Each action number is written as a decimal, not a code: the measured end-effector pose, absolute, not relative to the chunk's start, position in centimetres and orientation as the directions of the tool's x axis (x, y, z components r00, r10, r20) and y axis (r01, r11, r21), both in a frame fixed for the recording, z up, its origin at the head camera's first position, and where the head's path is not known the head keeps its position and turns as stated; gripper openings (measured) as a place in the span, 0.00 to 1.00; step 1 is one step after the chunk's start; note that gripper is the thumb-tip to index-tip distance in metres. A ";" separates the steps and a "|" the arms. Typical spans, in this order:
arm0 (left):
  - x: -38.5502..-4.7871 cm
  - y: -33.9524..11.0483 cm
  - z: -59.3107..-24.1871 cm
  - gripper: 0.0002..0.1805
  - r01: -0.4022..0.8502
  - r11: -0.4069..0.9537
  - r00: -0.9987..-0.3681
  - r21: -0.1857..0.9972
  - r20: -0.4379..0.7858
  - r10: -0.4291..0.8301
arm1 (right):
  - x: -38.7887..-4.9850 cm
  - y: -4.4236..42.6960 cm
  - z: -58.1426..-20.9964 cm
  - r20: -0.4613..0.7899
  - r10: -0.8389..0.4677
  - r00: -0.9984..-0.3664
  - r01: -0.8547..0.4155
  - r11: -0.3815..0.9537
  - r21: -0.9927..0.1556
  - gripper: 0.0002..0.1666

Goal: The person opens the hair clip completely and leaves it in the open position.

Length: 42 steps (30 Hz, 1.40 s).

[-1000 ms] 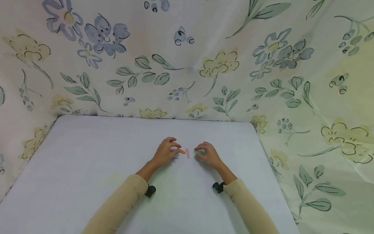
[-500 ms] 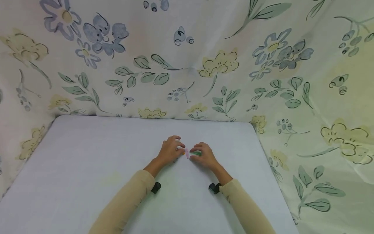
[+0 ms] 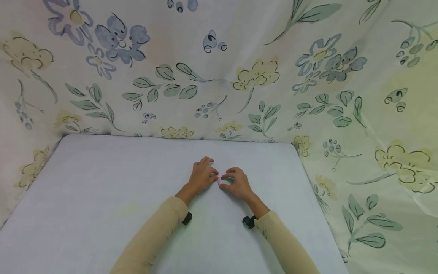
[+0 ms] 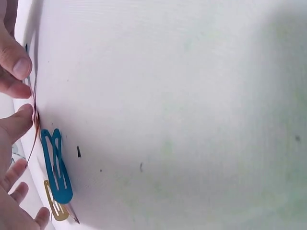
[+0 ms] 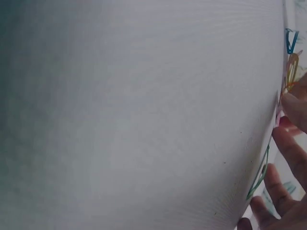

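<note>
In the head view the left hand (image 3: 202, 177) bends its thumb and finger at the left side of a small pink clip (image 3: 219, 181). An orange clip (image 4: 37, 125) shows edge-on between left thumb and finger in the left wrist view. The right hand (image 3: 238, 184) curls its thumb and fingers around a green clip (image 3: 229, 179); in the right wrist view the green clip (image 5: 259, 176) lies against these fingers. Its thumb and forefinger tips are beside the pink clip, whose ends they partly hide. Whether they touch it is unclear.
A teal clip (image 4: 56, 167) and a yellow clip (image 4: 57, 211) lie beside the left hand, with small dark specks nearby. The white table (image 3: 102, 182) reaches back to a flowered cloth (image 3: 191, 110).
Both hands have moved inward toward the pink clip, the left one also slightly away from the body. The green clip has shifted left with the right hand; the orange clip is now hidden in the head view.
</note>
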<state>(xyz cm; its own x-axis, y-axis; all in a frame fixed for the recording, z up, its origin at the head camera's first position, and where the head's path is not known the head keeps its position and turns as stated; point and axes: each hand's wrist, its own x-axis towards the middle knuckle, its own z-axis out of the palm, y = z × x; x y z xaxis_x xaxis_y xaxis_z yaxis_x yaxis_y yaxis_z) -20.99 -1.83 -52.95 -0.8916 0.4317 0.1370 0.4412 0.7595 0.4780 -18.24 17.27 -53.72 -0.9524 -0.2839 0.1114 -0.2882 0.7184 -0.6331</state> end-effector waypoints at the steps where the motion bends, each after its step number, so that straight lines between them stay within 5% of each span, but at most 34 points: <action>1: -20.9 -1.8 -53.0 0.08 0.439 0.767 -0.894 0.469 0.137 0.427 | -18.2 17.2 -53.7 0.109 -0.283 -0.953 -0.286 0.720 -0.632 0.15; 14: -20.8 -1.8 -52.8 0.06 0.320 0.763 -0.943 0.561 0.107 0.317 | -18.2 17.1 -53.7 0.081 -0.249 -0.965 -0.244 0.746 -0.620 0.09; 30: -20.6 -2.8 -52.3 0.05 0.279 0.642 -0.937 0.714 0.058 0.344 | -18.6 17.0 -53.5 0.086 -0.252 -0.964 -0.250 0.745 -0.618 0.03; 42: -20.3 -4.0 -51.6 0.04 0.261 0.599 -0.940 0.757 0.058 0.337 | -19.3 16.6 -52.4 0.150 -0.283 -0.947 -0.295 0.586 -0.755 0.03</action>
